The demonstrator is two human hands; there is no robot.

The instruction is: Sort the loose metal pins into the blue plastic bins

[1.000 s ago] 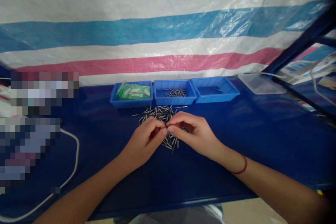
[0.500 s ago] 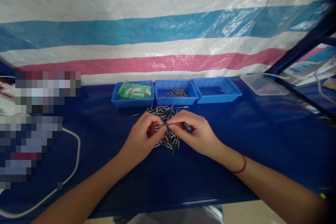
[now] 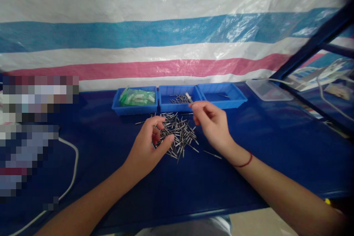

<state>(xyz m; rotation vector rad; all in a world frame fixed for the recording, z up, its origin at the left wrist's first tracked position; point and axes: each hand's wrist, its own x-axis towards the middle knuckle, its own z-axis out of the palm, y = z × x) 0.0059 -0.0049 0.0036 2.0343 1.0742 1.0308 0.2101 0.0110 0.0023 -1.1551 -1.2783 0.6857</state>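
Observation:
A pile of small metal pins lies on the blue table. My left hand rests at the pile's left edge, fingers curled with several pins inside them. My right hand is lifted above the pile's right side and pinches one thin pin that points toward the middle blue tray, which holds several pins. The left blue tray holds green plastic bags. The right blue tray holds one or two pins.
A striped pink, white and blue tarp hangs behind the trays. A clear plastic lid lies at the back right beside a dark blue frame post. A white cable curves over the table's left side. One stray pin lies right of the pile.
My hands were joined over the pile, both pinching one pin. They have parted: the right hand has risen toward the middle tray with the pin, the left stays at the pile.

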